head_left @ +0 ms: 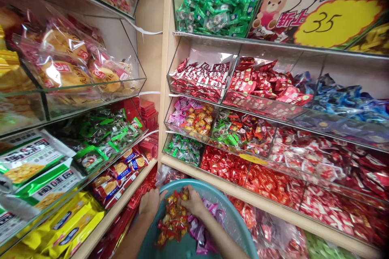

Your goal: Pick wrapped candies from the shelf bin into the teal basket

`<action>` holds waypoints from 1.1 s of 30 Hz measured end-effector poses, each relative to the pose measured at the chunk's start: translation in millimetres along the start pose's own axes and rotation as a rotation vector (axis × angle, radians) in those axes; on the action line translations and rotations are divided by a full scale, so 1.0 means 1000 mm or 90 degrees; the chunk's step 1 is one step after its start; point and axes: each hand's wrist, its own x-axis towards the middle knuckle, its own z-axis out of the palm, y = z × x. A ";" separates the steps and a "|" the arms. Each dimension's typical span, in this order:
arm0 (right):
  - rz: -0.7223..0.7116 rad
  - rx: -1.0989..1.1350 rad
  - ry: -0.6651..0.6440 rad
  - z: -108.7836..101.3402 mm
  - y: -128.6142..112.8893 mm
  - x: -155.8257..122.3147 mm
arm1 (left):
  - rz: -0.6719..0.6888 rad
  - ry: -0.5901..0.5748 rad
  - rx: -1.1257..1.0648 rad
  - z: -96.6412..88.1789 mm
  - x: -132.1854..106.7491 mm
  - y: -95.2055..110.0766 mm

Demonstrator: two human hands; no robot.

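A teal plastic basin (pixel 240 226) sits low in front of me. Gold-and-red wrapped candies (pixel 173 218) lie in its left part, purple-wrapped candies (pixel 206 247) to their right. My left hand (pixel 151 202) is closed over the basin's left rim, its fingertips partly hidden. Inside the basin, my right hand (pixel 193 202) has its fingers bent around some of the gold-and-red candies near the far wall. Just beyond, a shelf compartment holds similar gold candies (pixel 199 119) beside purple-wrapped ones (pixel 179 109).
Clear-fronted candy bins rise ahead and right, with red packets (pixel 258 81) and green packets (pixel 219 12). Shelves on the left hold bagged pastries (pixel 67 68) and yellow packs (pixel 73 226). A yellow price sign (pixel 337 22) hangs at upper right. Bagged goods (pixel 279 230) lie below the right shelf.
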 end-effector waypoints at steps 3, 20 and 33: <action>-0.018 -0.013 0.007 -0.001 -0.004 0.000 | -0.004 -0.001 -0.006 0.000 0.001 -0.001; 0.049 -0.198 0.045 0.039 -0.029 -0.008 | -0.001 -0.012 -0.010 -0.007 0.006 -0.001; 0.107 -0.211 0.057 0.028 -0.047 -0.015 | 0.060 0.013 0.027 -0.026 0.021 0.014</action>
